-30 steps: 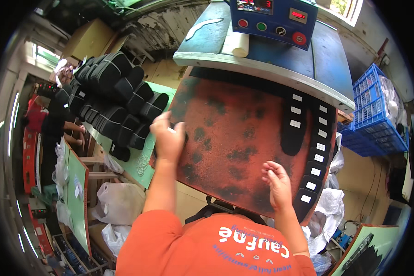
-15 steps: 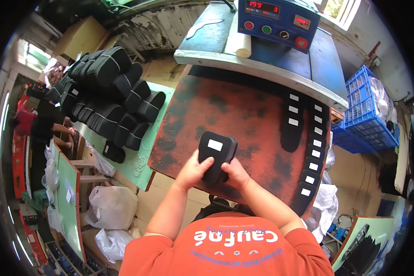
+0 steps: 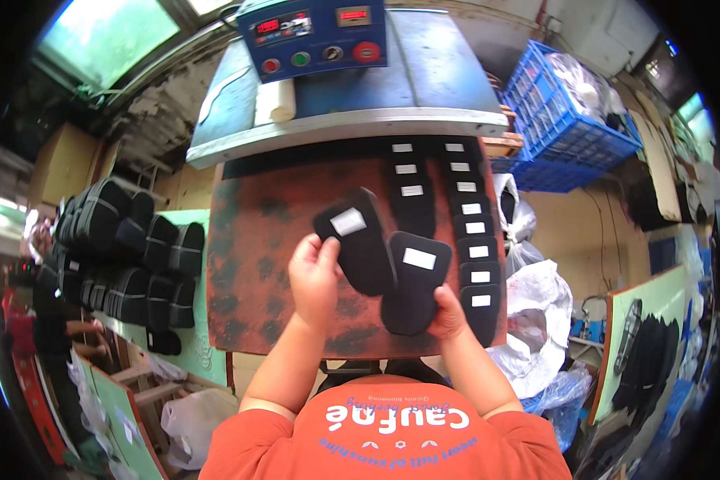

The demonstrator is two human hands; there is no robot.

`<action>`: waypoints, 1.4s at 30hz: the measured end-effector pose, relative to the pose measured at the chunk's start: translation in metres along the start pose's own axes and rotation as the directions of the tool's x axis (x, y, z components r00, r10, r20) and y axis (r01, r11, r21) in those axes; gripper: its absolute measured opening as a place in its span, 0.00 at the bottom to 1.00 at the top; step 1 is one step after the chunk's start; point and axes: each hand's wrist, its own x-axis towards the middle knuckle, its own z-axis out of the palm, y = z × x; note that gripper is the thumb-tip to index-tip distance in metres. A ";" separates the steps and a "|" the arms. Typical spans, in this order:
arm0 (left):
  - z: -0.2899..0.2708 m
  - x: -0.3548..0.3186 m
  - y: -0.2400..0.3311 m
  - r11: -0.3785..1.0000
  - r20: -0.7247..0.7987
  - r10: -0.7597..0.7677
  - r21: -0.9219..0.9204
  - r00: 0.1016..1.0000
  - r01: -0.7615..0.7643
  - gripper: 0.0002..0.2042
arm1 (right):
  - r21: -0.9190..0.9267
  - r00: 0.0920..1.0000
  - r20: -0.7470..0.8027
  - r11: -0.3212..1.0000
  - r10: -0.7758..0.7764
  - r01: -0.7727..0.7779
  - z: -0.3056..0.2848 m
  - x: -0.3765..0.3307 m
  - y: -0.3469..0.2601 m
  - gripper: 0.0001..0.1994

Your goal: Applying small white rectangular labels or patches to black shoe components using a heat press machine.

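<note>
Hands (image 3: 316, 276) (image 3: 450, 314) partly cover two black insoles (image 3: 358, 240) (image 3: 412, 280).

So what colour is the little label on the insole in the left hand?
White, a small rectangular label on the black insole in the left hand, clearest in the head view.

Daylight is coming in through a window (image 3: 108, 36) at the upper left, above a flaking grey wall (image 3: 164, 112). A blue machine table (image 3: 424, 80) is standing ahead of me, a control box (image 3: 316, 36) sitting on it. To my right a blue plastic crate (image 3: 572, 112) is resting by a tan floor (image 3: 576, 232). On my left, a green bench (image 3: 192, 352) is standing beside a cardboard box (image 3: 64, 164).
</note>
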 end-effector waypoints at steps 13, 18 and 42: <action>0.061 0.069 -0.100 0.830 0.207 -0.165 0.558 0.964 0.022 0.11 | 0.019 0.937 -0.225 0.960 -0.268 0.280 -0.039 -0.070 -0.043 0.34; 0.062 0.044 -0.083 0.745 0.337 0.153 0.578 0.929 -0.332 0.15 | 0.007 0.916 -0.323 0.967 -0.238 0.253 -0.036 -0.057 -0.034 0.27; 0.047 -0.011 -0.073 0.940 0.318 -0.241 0.310 0.917 0.139 0.13 | 0.024 0.935 -0.278 0.972 -0.219 0.235 -0.053 -0.080 -0.050 0.28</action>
